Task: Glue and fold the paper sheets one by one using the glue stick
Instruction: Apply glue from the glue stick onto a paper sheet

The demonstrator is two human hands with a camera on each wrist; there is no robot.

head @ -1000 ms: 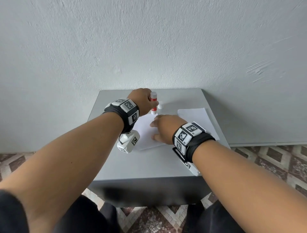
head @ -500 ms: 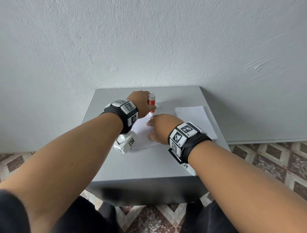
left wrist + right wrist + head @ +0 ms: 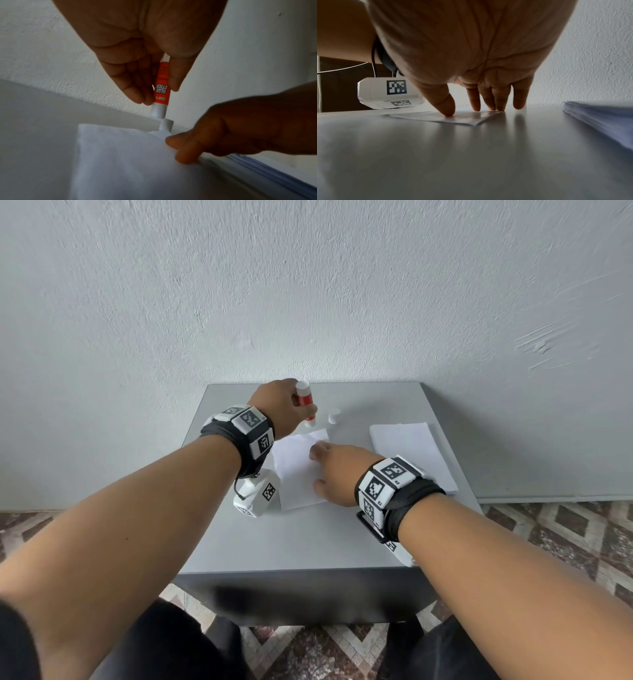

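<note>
My left hand (image 3: 281, 402) is up over the far side of the gray table (image 3: 308, 539), with fingers and thumb wrapped tight around one glue stick (image 3: 306, 408). The stick points down near the far edge of one paper sheet (image 3: 294, 474). My right hand (image 3: 337, 474) is flat, fingers straight, pressing that sheet onto the table. One white cap (image 3: 334, 416) stands just past the sheet. One pile of paper (image 3: 411, 453) lies to the right.

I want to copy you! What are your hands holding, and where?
Left hand grips the glue stick around its red middle. Right hand holds nothing.
</note>
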